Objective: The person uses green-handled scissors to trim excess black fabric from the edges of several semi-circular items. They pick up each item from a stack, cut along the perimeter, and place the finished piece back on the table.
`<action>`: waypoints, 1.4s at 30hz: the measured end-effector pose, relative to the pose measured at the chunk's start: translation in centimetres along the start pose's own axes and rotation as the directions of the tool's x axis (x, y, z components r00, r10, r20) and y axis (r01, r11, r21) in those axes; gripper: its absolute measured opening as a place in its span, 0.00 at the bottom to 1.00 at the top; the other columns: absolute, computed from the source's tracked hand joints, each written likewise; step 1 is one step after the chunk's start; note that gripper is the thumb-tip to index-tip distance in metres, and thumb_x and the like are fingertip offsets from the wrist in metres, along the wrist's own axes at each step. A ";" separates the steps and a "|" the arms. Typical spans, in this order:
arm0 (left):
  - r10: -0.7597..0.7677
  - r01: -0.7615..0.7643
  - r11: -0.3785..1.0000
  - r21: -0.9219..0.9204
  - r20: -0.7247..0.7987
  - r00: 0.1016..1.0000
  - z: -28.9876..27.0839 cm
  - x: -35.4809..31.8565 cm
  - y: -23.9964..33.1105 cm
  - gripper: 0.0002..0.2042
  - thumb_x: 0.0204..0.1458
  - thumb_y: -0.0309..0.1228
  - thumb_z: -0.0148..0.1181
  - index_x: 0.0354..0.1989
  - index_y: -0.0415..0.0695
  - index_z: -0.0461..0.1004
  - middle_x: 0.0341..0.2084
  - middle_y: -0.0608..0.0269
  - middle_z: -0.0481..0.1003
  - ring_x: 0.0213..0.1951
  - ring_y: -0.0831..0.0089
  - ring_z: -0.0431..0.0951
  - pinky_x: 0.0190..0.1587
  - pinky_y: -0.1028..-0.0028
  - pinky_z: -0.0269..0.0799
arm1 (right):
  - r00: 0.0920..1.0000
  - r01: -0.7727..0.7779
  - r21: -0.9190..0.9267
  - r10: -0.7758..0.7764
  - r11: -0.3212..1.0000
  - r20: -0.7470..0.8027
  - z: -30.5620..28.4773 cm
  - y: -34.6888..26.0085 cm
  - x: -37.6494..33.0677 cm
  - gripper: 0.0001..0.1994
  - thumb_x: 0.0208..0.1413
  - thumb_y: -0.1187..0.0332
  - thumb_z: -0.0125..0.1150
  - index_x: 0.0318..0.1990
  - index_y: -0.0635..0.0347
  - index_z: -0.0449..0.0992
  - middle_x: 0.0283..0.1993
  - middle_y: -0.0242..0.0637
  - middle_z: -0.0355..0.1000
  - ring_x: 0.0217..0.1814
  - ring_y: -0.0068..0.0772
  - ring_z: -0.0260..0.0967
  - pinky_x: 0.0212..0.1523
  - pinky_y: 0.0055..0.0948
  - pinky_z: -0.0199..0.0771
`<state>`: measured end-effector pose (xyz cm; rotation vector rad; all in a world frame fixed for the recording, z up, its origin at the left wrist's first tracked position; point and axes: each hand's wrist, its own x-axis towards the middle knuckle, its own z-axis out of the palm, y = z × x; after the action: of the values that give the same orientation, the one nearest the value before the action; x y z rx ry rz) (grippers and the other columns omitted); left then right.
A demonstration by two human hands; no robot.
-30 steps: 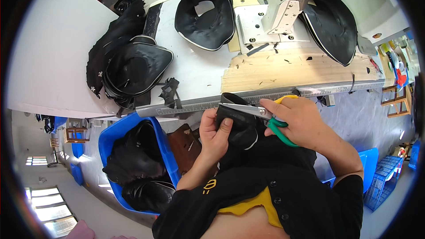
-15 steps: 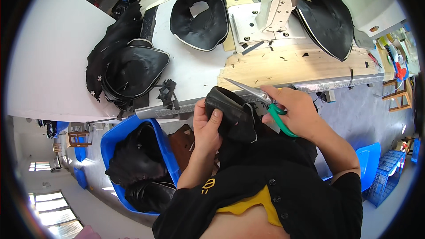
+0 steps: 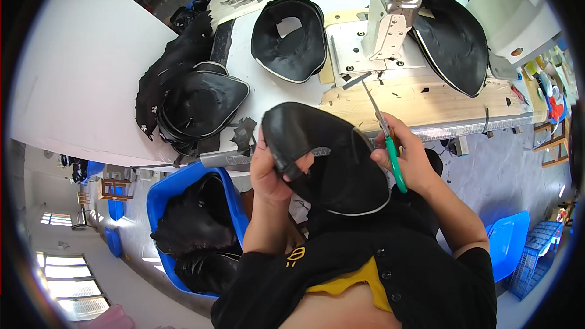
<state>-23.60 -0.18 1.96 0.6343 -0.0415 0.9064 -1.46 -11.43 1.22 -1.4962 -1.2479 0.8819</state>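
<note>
Black leather piece [image 3: 332, 158] with pale piped edge, held up over the lap, just in front of the desk [image 3: 274, 94] edge. Left hand [image 3: 274, 170] clamped on its left side, thumb on top. Right hand [image 3: 408, 161] gripping green-handled scissors [image 3: 385, 131], blades pointing up toward the sewing machine [image 3: 390, 18]. Similar black pieces stacked on the desk [image 3: 195, 103]; blue bin [image 3: 189, 231] below left holds more.

The leather seat cover [image 3: 332, 161] is black with a thin white edge. The scissors [image 3: 387, 140] have green handles. The bin [image 3: 183, 207] is blue, the counter [image 3: 268, 94] white.
</note>
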 end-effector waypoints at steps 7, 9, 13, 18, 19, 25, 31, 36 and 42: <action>0.095 -0.070 0.967 0.243 -0.094 0.991 1.9 3.4 3.1 0.11 0.55 0.22 0.46 0.47 0.39 0.66 0.31 0.58 0.74 0.23 0.75 0.73 0.27 0.76 0.71 | 0.978 -0.204 0.577 0.140 0.791 0.154 0.2 -0.3 0.2 0.26 0.47 0.82 0.57 0.57 0.62 0.62 0.41 0.27 0.67 0.42 0.17 0.63 0.45 0.18 0.65; 0.232 0.001 0.717 0.697 -0.240 0.943 0.7 4.7 3.1 0.10 0.53 0.21 0.53 0.44 0.41 0.70 0.32 0.58 0.74 0.32 0.75 0.74 0.38 0.78 0.70 | 0.989 -0.150 0.620 0.121 0.770 0.089 0.1 -0.9 0.5 0.25 0.47 0.82 0.53 0.56 0.63 0.62 0.42 0.29 0.67 0.40 0.16 0.63 0.43 0.17 0.65; 0.398 0.033 0.174 0.984 -0.101 0.912 -3.4 6.7 4.1 0.08 0.52 0.21 0.56 0.41 0.39 0.72 0.32 0.60 0.74 0.35 0.77 0.73 0.41 0.79 0.67 | 0.988 -0.129 0.668 0.154 0.733 0.022 -0.7 -1.0 1.9 0.24 0.48 0.79 0.53 0.56 0.63 0.62 0.39 0.29 0.66 0.35 0.15 0.62 0.38 0.17 0.64; 0.467 0.041 0.165 0.985 -0.115 0.877 -5.0 7.6 3.7 0.15 0.52 0.22 0.57 0.48 0.33 0.67 0.41 0.59 0.71 0.42 0.71 0.72 0.45 0.74 0.67 | 0.972 -0.100 0.628 0.210 0.772 -0.104 -0.8 0.3 4.0 0.23 0.48 0.78 0.56 0.55 0.62 0.64 0.35 0.26 0.63 0.33 0.15 0.59 0.36 0.17 0.62; 0.459 0.008 0.254 0.967 -0.128 0.879 -5.1 7.4 2.9 0.18 0.51 0.23 0.57 0.51 0.34 0.65 0.44 0.57 0.70 0.44 0.70 0.71 0.46 0.73 0.67 | 0.966 -0.086 0.598 0.213 0.797 -0.145 -0.6 1.2 4.5 0.23 0.48 0.78 0.56 0.55 0.62 0.64 0.35 0.26 0.63 0.33 0.15 0.59 0.36 0.17 0.62; 0.397 0.088 0.555 0.827 -0.357 0.846 -4.7 0.7 -3.6 0.37 0.52 0.27 0.58 0.65 0.37 0.41 0.59 0.47 0.54 0.53 0.63 0.66 0.53 0.68 0.66 | 0.953 -0.013 0.701 0.221 0.713 -0.206 -0.7 3.4 5.2 0.22 0.49 0.78 0.54 0.55 0.61 0.64 0.35 0.29 0.64 0.34 0.17 0.61 0.36 0.19 0.65; 0.080 0.346 0.654 0.673 -0.515 0.853 -2.7 -2.8 -7.3 0.34 0.51 0.21 0.55 0.63 0.38 0.43 0.48 0.54 0.65 0.39 0.75 0.71 0.34 0.76 0.74 | 0.995 -0.013 0.558 0.068 0.830 -0.077 -1.6 2.6 3.8 0.23 0.50 0.81 0.50 0.56 0.60 0.62 0.38 0.31 0.67 0.36 0.18 0.63 0.39 0.19 0.66; 0.370 0.115 0.606 0.787 -0.408 0.835 -1.5 -2.3 -8.2 0.30 0.50 0.15 0.49 0.62 0.35 0.45 0.51 0.53 0.63 0.53 0.68 0.66 0.57 0.70 0.59 | 0.998 0.023 0.625 -0.057 0.780 0.034 -2.6 3.0 3.3 0.24 0.50 0.79 0.50 0.58 0.58 0.60 0.42 0.34 0.68 0.40 0.21 0.64 0.43 0.21 0.65; 0.486 -0.169 0.724 0.668 -0.321 0.813 1.8 0.3 -4.0 0.27 0.52 0.13 0.41 0.63 0.37 0.50 0.55 0.52 0.63 0.56 0.66 0.65 0.59 0.67 0.59 | 0.990 0.116 0.690 -0.142 0.715 -0.020 -3.4 4.5 5.2 0.23 0.54 0.73 0.53 0.58 0.60 0.58 0.26 0.38 0.67 0.25 0.28 0.65 0.30 0.26 0.68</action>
<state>-20.05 -2.73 1.49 1.0133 0.6399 1.4459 4.10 -7.19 -1.91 -0.7777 -0.8731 1.1222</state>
